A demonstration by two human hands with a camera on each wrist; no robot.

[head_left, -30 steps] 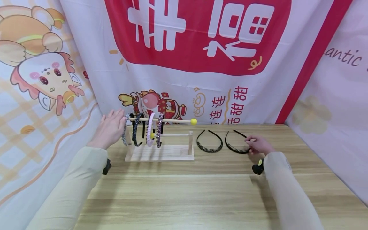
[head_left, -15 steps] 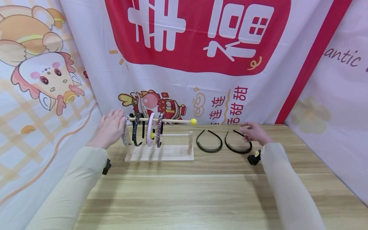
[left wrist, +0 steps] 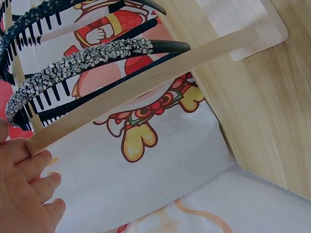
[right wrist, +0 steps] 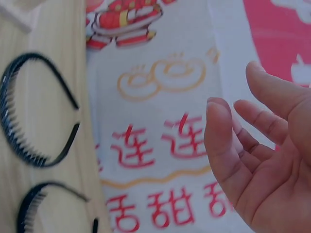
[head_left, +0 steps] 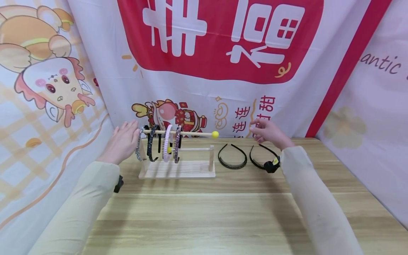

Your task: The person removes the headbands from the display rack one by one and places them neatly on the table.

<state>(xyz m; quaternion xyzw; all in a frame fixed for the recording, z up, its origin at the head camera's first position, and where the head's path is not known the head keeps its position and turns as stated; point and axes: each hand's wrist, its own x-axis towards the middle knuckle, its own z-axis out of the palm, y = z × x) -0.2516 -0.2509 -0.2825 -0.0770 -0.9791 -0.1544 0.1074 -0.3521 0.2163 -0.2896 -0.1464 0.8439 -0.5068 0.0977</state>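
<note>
My left hand (head_left: 122, 141) rests against the top left end of a wooden stand (head_left: 177, 175), its fingers touching the top of the upright post (left wrist: 141, 92). From the stand's upper rod hang a silver glittery headband (head_left: 138, 145), a black glittery headband (head_left: 149, 143), a pink headband (head_left: 166, 143) and a purplish sequined headband (head_left: 176, 144). My right hand (head_left: 269, 134) is raised in the air with nothing between thumb and fingers. Below it lies a black toothed headband (head_left: 256, 163), partly hidden by the wrist camera. Another black toothed headband (head_left: 232, 166) lies to its left.
A yellow ball (head_left: 215, 134) caps the upper rod's right end. Behind the stand, a printed cloth (head_left: 197, 76) hangs at the back edge of the wooden table (head_left: 204, 219). More printed cloth (head_left: 366, 117) closes off both sides.
My right hand has left the right-hand black headband, rising and moving left. That headband stays on the table. My left hand keeps its place on the stand.
</note>
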